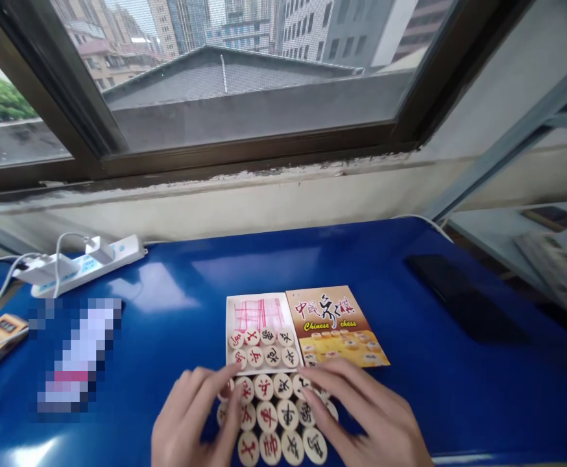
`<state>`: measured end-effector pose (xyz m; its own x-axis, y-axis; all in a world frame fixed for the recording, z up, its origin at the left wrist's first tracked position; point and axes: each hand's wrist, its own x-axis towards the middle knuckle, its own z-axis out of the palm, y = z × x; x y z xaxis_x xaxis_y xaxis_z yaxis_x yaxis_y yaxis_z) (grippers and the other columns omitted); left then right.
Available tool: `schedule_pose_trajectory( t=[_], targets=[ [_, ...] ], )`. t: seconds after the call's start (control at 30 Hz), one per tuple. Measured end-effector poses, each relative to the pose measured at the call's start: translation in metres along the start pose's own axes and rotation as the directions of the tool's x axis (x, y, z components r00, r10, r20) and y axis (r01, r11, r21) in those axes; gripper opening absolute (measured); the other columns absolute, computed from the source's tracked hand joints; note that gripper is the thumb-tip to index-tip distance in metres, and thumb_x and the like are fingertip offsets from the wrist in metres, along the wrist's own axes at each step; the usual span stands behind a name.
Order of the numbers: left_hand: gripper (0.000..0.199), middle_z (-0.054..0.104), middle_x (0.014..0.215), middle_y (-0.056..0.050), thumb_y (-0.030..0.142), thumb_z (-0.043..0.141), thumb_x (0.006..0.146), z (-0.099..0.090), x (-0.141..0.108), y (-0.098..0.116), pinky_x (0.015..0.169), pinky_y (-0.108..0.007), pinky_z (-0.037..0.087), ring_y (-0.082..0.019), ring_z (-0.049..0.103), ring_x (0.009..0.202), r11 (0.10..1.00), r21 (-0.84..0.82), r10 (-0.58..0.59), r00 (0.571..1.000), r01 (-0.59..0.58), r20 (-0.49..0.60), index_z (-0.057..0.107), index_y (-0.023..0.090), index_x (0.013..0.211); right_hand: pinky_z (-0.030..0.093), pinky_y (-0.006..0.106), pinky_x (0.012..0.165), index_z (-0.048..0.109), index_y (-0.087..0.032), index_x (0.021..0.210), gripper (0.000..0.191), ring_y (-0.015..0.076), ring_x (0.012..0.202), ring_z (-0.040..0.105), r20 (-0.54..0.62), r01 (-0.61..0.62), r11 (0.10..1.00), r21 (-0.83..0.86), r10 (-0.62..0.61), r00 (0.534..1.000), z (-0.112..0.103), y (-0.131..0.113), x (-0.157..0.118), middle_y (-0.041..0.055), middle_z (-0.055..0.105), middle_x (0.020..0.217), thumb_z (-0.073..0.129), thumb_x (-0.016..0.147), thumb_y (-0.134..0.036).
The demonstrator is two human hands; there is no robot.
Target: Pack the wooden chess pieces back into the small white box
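Round wooden Chinese chess pieces with red and black characters lie in rows in front of me. My left hand is closed at the left end of the top row, thumb and index finger around a red-marked piece. At that row's right end, my right hand pinches a black-marked piece the same way. Pieces between them include a red one and a black one. Just beyond stands an open white box holding two rows of pieces and a folded red-lined sheet. My hands partly hide the outer pieces.
The printed Chinese chess lid lies against the box's right side. On the blue table are a dark phone-like object at right, a white power strip with cables at back left, and a pixelated item at left.
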<state>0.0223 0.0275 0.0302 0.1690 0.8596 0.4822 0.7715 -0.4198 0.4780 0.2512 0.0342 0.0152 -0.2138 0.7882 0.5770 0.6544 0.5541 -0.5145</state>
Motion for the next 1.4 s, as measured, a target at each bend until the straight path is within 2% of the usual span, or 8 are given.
schedule_pose_trajectory(
  t=[0.13, 0.23, 0.33, 0.5, 0.77, 1.07, 1.23, 1.4],
  targets=[
    [0.011, 0.064, 0.073, 0.002, 0.023, 0.062, 0.095, 0.0, 0.04, -0.019, 0.063, -0.031, 0.047, -0.019, 0.061, 0.066, 0.987, 0.118, 0.072, 0.957, -0.109, 0.283, 0.069, 0.024, 0.104, 0.055, 0.026, 0.07, 0.068, -0.025, 0.106, 0.014, 0.0135, 0.082, 0.069, 0.183, -0.121, 0.99, 0.071, 0.106, 0.977, 0.006, 0.018, 0.039, 0.0014, 0.068, 0.097, 0.059, 0.096, -0.021],
    [0.012, 0.069, 0.08, 0.001, 0.02, 0.067, 0.091, 0.003, 0.066, -0.023, 0.068, -0.033, 0.047, -0.021, 0.063, 0.074, 0.979, 0.153, 0.048, 0.883, -0.134, 0.467, 0.069, 0.025, 0.103, 0.052, 0.03, 0.072, 0.068, -0.026, 0.105, 0.019, 0.0169, 0.088, 0.066, 0.43, -0.178, 0.984, -0.011, 0.166, 0.887, 0.01, 0.025, 0.066, 0.0011, 0.065, 0.101, 0.069, 0.088, -0.02],
    [0.009, 0.07, 0.084, -0.001, 0.019, 0.067, 0.092, 0.005, 0.084, -0.024, 0.068, -0.033, 0.045, -0.022, 0.064, 0.077, 0.969, 0.186, 0.038, 0.837, -0.165, 0.546, 0.069, 0.023, 0.1, 0.048, 0.032, 0.075, 0.069, -0.025, 0.098, 0.013, 0.0196, 0.095, 0.063, 0.563, -0.123, 0.991, -0.059, 0.135, 0.816, 0.011, 0.028, 0.082, 0.0004, 0.063, 0.099, 0.073, 0.086, -0.023],
    [0.008, 0.073, 0.099, -0.004, 0.018, 0.069, 0.091, 0.006, 0.103, -0.026, 0.073, -0.035, 0.047, -0.024, 0.066, 0.083, 0.947, 0.211, 0.066, 0.79, -0.242, 0.61, 0.069, 0.02, 0.099, 0.041, 0.03, 0.07, 0.067, -0.023, 0.091, 0.005, 0.0173, 0.088, 0.059, 0.589, -0.089, 0.992, -0.084, 0.122, 0.799, 0.014, 0.036, 0.09, -0.0007, 0.059, 0.091, 0.07, 0.09, -0.027],
    [0.011, 0.073, 0.097, -0.003, 0.023, 0.071, 0.091, 0.003, 0.11, -0.032, 0.075, -0.037, 0.047, -0.024, 0.067, 0.082, 0.958, 0.172, 0.06, 0.747, -0.229, 0.662, 0.07, 0.021, 0.102, 0.042, 0.031, 0.072, 0.067, -0.022, 0.094, 0.008, 0.0179, 0.089, 0.06, 0.531, -0.084, 0.995, -0.061, 0.103, 0.841, 0.022, 0.043, 0.082, -0.0001, 0.061, 0.092, 0.07, 0.09, -0.028],
    [0.009, 0.07, 0.086, -0.001, 0.018, 0.073, 0.085, 0.018, 0.103, -0.038, 0.071, -0.032, 0.046, -0.018, 0.061, 0.07, 0.961, 0.129, 0.135, 0.822, -0.245, 0.554, 0.067, 0.021, 0.091, 0.042, 0.03, 0.067, 0.063, -0.021, 0.087, 0.009, 0.0161, 0.083, 0.061, 0.452, -0.059, 0.996, -0.067, 0.083, 0.888, 0.027, 0.042, 0.078, -0.0007, 0.06, 0.088, 0.068, 0.09, -0.028],
    [0.014, 0.067, 0.09, -0.002, 0.023, 0.064, 0.093, 0.016, 0.098, -0.039, 0.065, -0.029, 0.045, -0.017, 0.059, 0.073, 0.979, -0.045, 0.2, 0.902, -0.198, 0.383, 0.065, 0.021, 0.106, 0.047, 0.032, 0.07, 0.066, -0.022, 0.097, 0.01, 0.0154, 0.074, 0.057, 0.266, 0.012, 1.0, 0.011, -0.014, 0.964, 0.024, 0.04, 0.079, 0.0003, 0.063, 0.086, 0.064, 0.094, -0.03],
    [0.015, 0.063, 0.088, 0.0, 0.025, 0.06, 0.097, 0.017, 0.095, -0.036, 0.059, -0.024, 0.044, -0.011, 0.052, 0.065, 0.958, -0.267, 0.173, 0.953, -0.105, 0.249, 0.062, 0.021, 0.111, 0.054, 0.035, 0.082, 0.067, -0.021, 0.1, 0.01, 0.0138, 0.068, 0.061, 0.092, 0.078, 0.995, 0.059, -0.084, 0.992, 0.02, 0.034, 0.082, 0.0004, 0.07, 0.084, 0.064, 0.092, -0.027]
  ],
)
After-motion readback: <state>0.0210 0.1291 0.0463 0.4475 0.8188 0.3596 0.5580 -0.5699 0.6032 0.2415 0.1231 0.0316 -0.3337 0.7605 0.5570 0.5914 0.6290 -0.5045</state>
